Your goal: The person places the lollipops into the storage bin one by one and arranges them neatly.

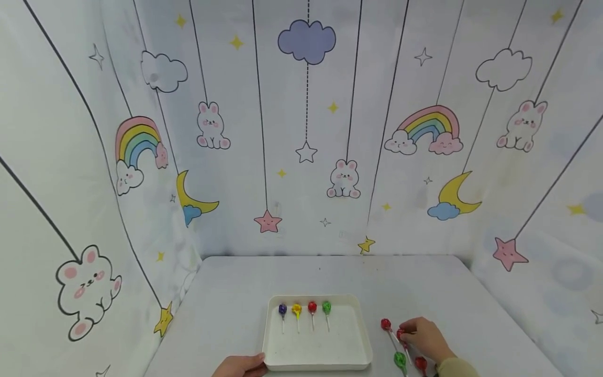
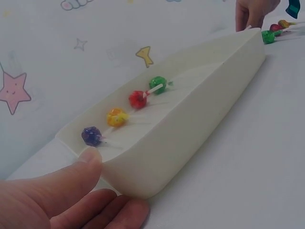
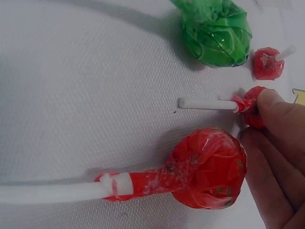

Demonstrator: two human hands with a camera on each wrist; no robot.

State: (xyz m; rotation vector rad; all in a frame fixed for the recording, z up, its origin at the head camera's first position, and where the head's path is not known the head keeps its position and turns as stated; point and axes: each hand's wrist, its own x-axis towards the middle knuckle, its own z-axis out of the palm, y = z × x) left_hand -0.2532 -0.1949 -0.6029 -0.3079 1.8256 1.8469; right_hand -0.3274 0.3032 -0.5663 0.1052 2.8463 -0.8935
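Note:
My left hand [image 1: 241, 365] grips the near left corner of a white tray [image 1: 320, 351], thumb at the rim and fingers low against the outer wall. Inside, along the far side, lie a purple lollipop [image 1: 282, 309], a yellow lollipop [image 1: 297, 308], a red one [image 1: 312, 307] and a green one [image 1: 327, 307], sticks toward me. To the tray's right, my right hand [image 1: 427, 339] pinches the head of another red lollipop [image 3: 251, 119] between thumb and fingers; its white stick points away from the fingertips.
Around the right hand, loose lollipops lie on the white table [image 1: 235, 303]: a red lollipop [image 1: 386, 324] farther away, a green lollipop [image 1: 400, 359] nearer, and a red lollipop [image 3: 209, 167] by the wrist. White printed walls [image 1: 306, 209] enclose the table at the back and sides.

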